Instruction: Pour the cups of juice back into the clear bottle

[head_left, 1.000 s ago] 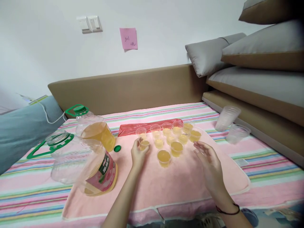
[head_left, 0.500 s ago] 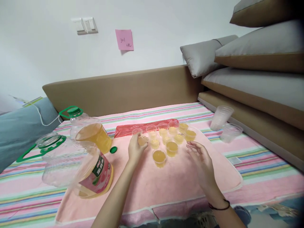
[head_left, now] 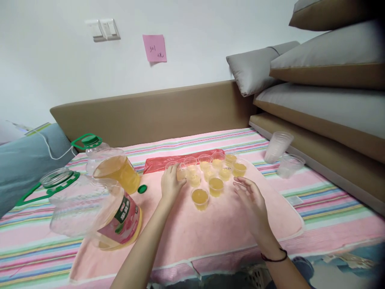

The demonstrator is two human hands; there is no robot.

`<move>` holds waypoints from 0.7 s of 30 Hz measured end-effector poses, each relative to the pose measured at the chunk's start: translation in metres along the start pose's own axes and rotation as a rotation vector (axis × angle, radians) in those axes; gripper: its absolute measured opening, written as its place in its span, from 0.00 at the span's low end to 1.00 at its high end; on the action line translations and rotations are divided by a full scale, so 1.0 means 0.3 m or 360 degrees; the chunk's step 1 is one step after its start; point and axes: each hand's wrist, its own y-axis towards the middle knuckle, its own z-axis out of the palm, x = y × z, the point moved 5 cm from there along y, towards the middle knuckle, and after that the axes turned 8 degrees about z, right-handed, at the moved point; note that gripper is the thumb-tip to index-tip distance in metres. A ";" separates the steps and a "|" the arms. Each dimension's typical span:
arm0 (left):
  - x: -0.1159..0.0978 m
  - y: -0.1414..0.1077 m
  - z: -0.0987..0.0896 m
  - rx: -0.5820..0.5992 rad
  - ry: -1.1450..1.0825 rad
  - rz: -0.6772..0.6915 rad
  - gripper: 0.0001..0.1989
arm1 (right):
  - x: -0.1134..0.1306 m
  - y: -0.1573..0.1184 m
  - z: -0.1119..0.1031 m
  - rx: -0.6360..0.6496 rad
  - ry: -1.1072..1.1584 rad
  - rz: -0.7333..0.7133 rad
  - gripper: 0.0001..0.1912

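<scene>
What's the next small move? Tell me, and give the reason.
I'd probably have the left hand settle its cup upright on the towel: its grip is around that cup, close beside the other cups, while the right hand is open and holds nothing. Whether the held cup touches the towel is hidden.

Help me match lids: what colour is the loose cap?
The loose cap is green, seen best in the head view.

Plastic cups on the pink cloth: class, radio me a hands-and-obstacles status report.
Left hand gripping a clear plastic cup. Right hand open, holding nothing. Cups of yellow liquid close by; red plastic packet behind.
</scene>
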 end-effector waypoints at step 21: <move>-0.034 0.035 0.004 0.0106 0.0437 0.0244 0.28 | -0.022 0.005 0.002 0.0106 -0.0024 0.0100 0.21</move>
